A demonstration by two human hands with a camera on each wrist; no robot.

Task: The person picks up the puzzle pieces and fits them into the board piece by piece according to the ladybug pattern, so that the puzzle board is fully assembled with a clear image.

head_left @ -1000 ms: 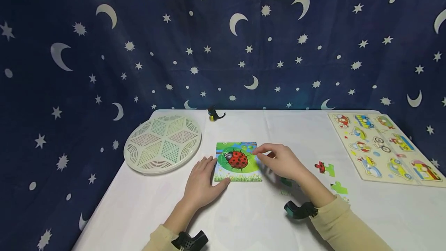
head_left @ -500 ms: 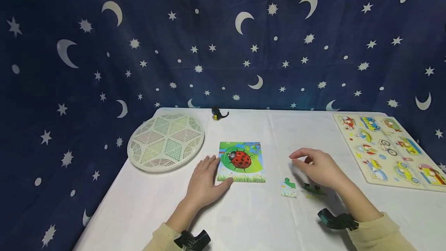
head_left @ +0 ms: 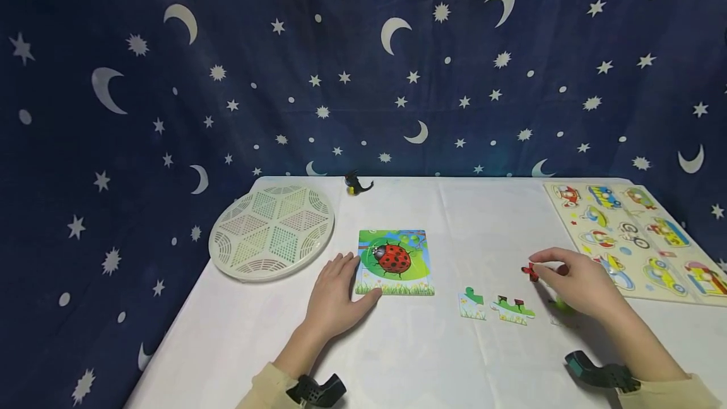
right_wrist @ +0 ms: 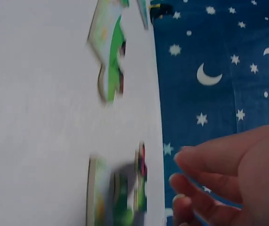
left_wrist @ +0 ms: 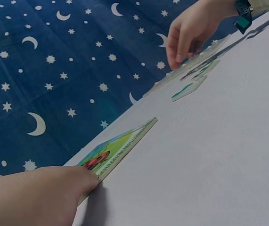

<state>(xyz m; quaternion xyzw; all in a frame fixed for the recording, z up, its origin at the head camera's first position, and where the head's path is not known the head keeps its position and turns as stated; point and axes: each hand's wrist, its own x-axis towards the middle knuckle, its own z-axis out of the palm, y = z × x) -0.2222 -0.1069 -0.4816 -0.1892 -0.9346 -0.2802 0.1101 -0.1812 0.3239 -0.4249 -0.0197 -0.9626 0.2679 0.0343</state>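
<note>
1. L hand (head_left: 334, 298) unmoved, relaxed, at L edge of ladybug puzzle (head_left: 394, 262), thumb on near edge.
2. R hand (head_left: 576, 279) shifted twd R edge of surface (head_left: 409, 358) vs 0.5s ago; fingers bent, empty, just over red pc (head_left: 528, 271).
3. Puzzle unmoved, approx mid-surface.

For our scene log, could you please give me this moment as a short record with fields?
Left hand: at the ladybug board, thumb at its near edge
Right hand: fingertips near the red piece, not gripping it
Other loose pieces: left piece, middle piece, and a shadowed piece partly hidden by the right hand
Left side: round board
Far edge: black toy
Right side: vehicle board
</note>
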